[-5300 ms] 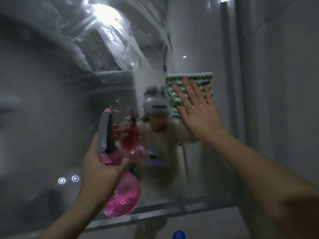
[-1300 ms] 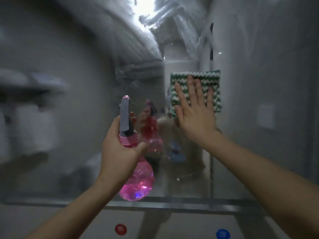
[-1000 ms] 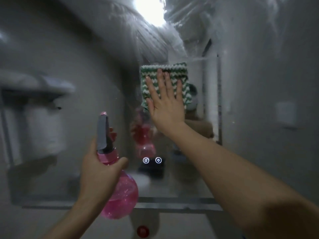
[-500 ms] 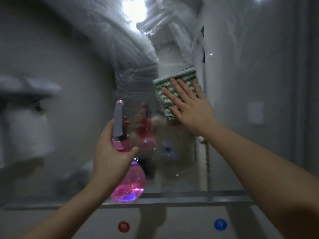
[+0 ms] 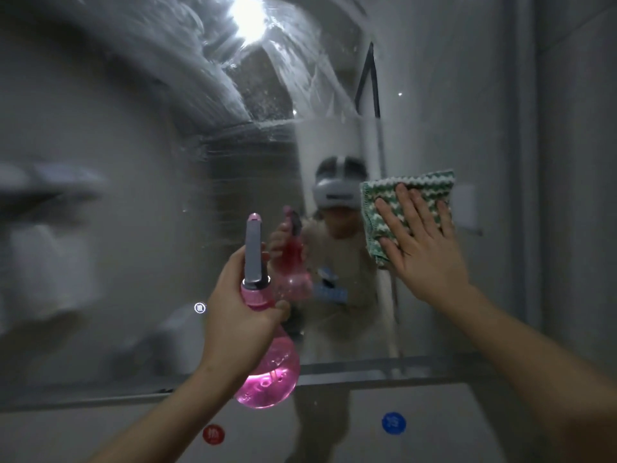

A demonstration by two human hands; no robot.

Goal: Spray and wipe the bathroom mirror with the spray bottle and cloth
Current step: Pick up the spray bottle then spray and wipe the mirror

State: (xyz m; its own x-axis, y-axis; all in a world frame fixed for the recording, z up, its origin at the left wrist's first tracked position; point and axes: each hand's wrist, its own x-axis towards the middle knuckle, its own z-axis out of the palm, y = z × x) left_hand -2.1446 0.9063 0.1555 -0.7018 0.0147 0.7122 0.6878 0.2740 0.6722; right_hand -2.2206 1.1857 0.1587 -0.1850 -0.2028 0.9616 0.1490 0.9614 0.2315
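From the head view, the right hand (image 5: 424, 248) lies flat against the bathroom mirror (image 5: 140, 202), its grip wide, fingers straight and spread over a green-and-white cloth (image 5: 384, 208). The cloth is pinned between palm and glass; its upper edge and left side stick out beyond the fingertips, and its lower corner hangs just past the thumb.

To the left of that hand and lower, the left hand (image 5: 237, 315) has its grip wrapped round the neck of a pink spray bottle (image 5: 267, 372). The thumb curls across the front under the collar, and the grey trigger head (image 5: 253, 252) stands upright above the knuckles — its pink tip topmost. The round belly of the bottle, with pink liquid in it, hangs below the hand, held off the glass and near the mirror's lower edge (image 5: 350, 374).

The glass above both hands is streaked with wet, curved smears around a bright light reflection (image 5: 248, 20). Between the two hands the mirror gives back the person and the bottle. Just left of the left hand a small lit round icon (image 5: 199, 308) glows on the glass. Below the mirror edge, on the wall, sit a red round sticker (image 5: 213, 434) under the bottle and a blue round sticker (image 5: 394, 423) — under the right forearm.
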